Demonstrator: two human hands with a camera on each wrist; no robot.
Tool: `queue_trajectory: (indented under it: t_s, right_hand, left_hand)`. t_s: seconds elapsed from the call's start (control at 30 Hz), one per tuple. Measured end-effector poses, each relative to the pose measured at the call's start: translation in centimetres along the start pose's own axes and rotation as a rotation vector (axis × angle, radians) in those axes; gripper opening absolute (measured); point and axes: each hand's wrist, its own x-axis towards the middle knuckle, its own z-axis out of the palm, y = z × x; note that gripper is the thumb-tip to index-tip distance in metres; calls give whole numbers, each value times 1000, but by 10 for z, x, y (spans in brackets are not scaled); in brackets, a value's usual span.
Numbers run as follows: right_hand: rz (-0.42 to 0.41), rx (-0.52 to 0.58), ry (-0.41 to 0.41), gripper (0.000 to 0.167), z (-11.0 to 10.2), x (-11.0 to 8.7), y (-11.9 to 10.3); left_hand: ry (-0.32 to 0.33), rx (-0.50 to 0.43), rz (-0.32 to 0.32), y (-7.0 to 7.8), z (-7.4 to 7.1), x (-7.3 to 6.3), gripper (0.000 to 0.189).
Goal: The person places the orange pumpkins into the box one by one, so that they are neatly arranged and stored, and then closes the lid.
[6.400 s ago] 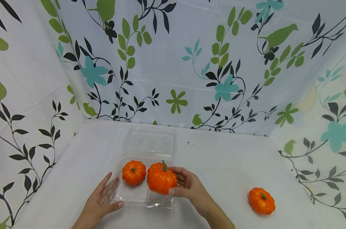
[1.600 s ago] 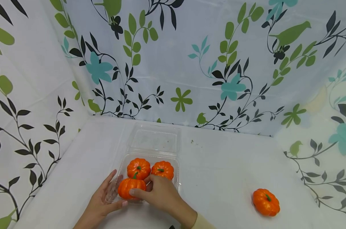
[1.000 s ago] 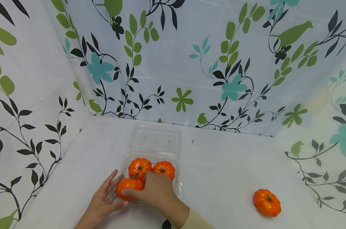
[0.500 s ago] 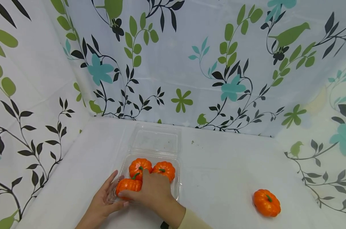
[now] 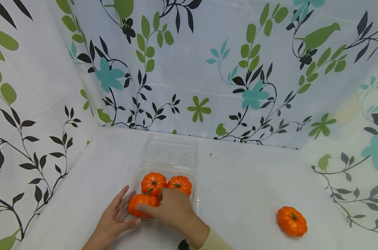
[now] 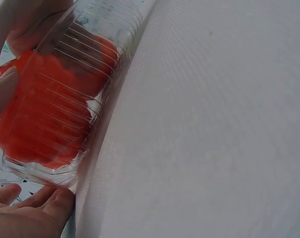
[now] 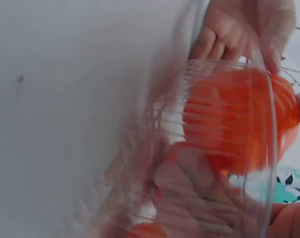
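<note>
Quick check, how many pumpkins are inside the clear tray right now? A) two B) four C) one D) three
D: three pumpkins sit in the clear tray: two at the back and a front one under the right hand; a fourth pumpkin lies out on the table.

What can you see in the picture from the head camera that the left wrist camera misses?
Only the head view shows the open lid, two further pumpkins in the box, a loose pumpkin on the table and the leafy curtain. Only the left wrist view shows the box's ribbed wall close up. Both show the left hand against the clear box and the right hand on the front pumpkin.
</note>
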Motion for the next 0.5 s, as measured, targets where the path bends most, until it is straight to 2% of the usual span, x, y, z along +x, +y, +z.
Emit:
queue_trajectory:
  t_s: [0.13, 0.5]
  right_hand:
    - [15, 78, -17, 71, -5, -1, 5]
    - [12, 125, -21, 73, -3, -2, 8]
  left_hand:
    - [-4, 14, -26, 2, 0, 0, 102]
    - [-1, 24, -30, 2, 1, 0, 100]
